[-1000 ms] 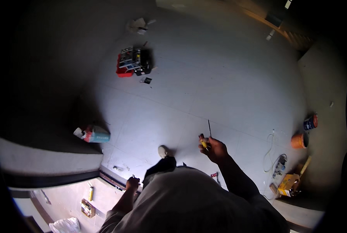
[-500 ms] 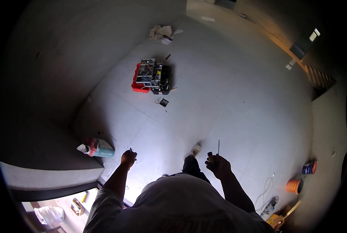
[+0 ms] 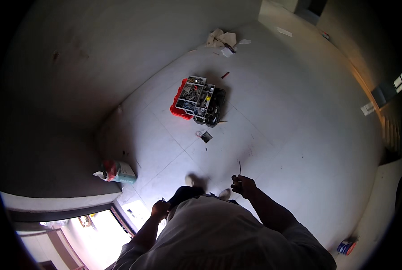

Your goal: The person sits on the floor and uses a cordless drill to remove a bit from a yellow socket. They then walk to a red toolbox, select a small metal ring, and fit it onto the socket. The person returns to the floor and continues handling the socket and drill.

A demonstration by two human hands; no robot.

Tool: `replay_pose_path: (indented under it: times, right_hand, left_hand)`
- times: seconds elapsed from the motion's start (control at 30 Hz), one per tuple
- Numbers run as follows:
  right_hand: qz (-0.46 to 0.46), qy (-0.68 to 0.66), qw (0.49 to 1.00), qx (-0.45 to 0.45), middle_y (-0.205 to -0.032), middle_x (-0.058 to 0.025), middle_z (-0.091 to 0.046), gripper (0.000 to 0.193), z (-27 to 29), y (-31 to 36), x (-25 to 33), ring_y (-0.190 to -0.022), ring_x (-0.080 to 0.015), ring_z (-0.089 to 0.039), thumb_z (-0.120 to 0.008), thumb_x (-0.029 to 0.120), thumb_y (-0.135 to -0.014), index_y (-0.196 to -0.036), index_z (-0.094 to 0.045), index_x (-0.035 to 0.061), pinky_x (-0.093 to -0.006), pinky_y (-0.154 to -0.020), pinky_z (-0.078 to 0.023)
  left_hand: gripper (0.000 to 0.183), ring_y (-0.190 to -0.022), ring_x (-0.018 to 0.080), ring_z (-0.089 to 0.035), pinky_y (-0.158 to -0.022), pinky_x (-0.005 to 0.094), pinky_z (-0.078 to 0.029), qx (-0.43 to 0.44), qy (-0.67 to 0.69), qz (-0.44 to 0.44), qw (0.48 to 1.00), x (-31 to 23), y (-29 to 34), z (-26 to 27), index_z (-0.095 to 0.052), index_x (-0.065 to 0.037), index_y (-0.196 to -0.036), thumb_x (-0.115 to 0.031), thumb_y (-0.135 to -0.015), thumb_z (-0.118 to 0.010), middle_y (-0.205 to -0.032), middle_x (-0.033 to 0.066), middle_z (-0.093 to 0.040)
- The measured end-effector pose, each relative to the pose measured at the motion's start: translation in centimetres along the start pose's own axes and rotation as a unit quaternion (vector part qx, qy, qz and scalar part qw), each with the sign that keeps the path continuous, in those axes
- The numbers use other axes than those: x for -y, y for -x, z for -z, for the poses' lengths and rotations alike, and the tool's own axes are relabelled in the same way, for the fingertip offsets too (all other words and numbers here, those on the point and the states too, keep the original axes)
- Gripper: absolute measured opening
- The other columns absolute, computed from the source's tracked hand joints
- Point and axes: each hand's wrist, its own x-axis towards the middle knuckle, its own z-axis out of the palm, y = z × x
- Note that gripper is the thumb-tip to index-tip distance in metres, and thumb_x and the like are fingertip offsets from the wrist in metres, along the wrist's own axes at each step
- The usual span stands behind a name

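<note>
My right hand (image 3: pixel 244 185) is closed in front of my body, above the floor. A thin, dark, straight rod (image 3: pixel 240 168), like a screwdriver's shaft or a drill bit, points up out of its fingers. The rest of that tool is hidden in the grip. Lower and to the left, my left hand (image 3: pixel 161 209) is closed beside my leg. A small object (image 3: pixel 162 199) with a light tip pokes out of it, too small to name. Farther ahead on the floor stands an opened toolbox (image 3: pixel 196 101), red and black, its trays full of small tools and parts.
A red and green bag (image 3: pixel 120 172) stands by the left wall. A small dark square piece (image 3: pixel 206 137) lies near the toolbox, and crumpled cardboard (image 3: pixel 221 39) lies beyond. A doorway (image 3: pixel 97 238) glows at lower left; a bucket (image 3: pixel 347 246) sits at lower right.
I have stepped toward the toolbox, and the view has turned, so it shows farther right. My left hand has dropped toward my leg. The right hand still grips the thin tool.
</note>
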Motion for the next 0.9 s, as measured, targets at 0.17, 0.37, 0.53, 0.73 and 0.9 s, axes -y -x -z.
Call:
replay_pose_path:
  times: [0.17,0.37,0.53,0.73,0.9]
  right_hand:
    - [-0.018,0.022,1.0,-0.001,-0.096,-0.0014,-0.068,0.025,-3.7,-8.6,7.1,-0.088,-0.0228,-0.067,-0.055,0.034,-0.102,-0.102,-0.07,0.0138,-0.0412,-0.079,-0.056]
    - [-0.047,0.028,0.997,-0.049,-0.089,-0.0007,-0.065,0.026,-7.8,-18.2,14.8,-0.088,-0.0229,-0.067,-0.053,0.033,-0.104,-0.101,-0.069,0.014,-0.0437,-0.08,-0.056]
    - [-0.031,0.027,0.999,-0.031,-0.088,-0.0009,-0.064,0.027,-8.5,-31.1,18.7,-0.083,-0.0211,-0.066,-0.05,0.035,-0.105,-0.103,-0.067,0.0139,-0.0415,-0.074,-0.056]
    - [-0.087,0.053,0.992,-0.08,-0.091,-0.0017,-0.061,0.024,-13.4,-46.8,25.3,-0.081,-0.0213,-0.064,-0.054,0.038,-0.103,-0.099,-0.065,0.0164,-0.039,-0.075,-0.054]
    - [-0.07,0.051,0.993,-0.084,-0.09,-0.007,-0.063,0.028,-12.2,-64.1,29.3,-0.077,-0.023,-0.065,-0.054,0.035,-0.105,-0.11,-0.066,0.0103,-0.0355,-0.066,-0.058]
  left_hand:
    - [0.013,-0.09,0.0299,-0.068,-0.075,0.0418,-0.055,-0.064,-0.15,-0.122,0.979,-4.7,-7.4,5.2,-0.067,-0.012,-0.087,-0.017,-0.08,-0.076,-0.088,0.0073,-0.07]
    - [0.01,-0.103,0.0336,-0.069,-0.088,0.0471,-0.059,0.057,-0.183,-0.124,0.974,-9.0,-22.8,12.2,-0.071,-0.008,-0.091,-0.014,-0.086,-0.065,-0.096,0.0164,-0.071]
    - [0.022,-0.102,0.0378,-0.068,-0.087,0.0492,-0.056,0.079,0.063,0.012,0.995,-13.1,-31.8,17.1,-0.069,-0.005,-0.096,-0.026,-0.093,-0.062,-0.098,0.0192,-0.071]
    - [0.038,-0.1,0.0406,-0.068,-0.089,0.0527,-0.054,0.146,0.041,0.037,0.988,-12.8,-39.0,4.4,-0.069,-0.004,-0.098,-0.036,-0.103,-0.05,-0.1,0.022,-0.07]
    - [0.036,-0.1,0.0417,-0.066,-0.089,0.0538,-0.052,0.084,0.159,0.175,0.968,-17.5,-41.0,2.1,-0.069,-0.004,-0.094,-0.037,-0.099,-0.054,-0.102,0.0217,-0.07]
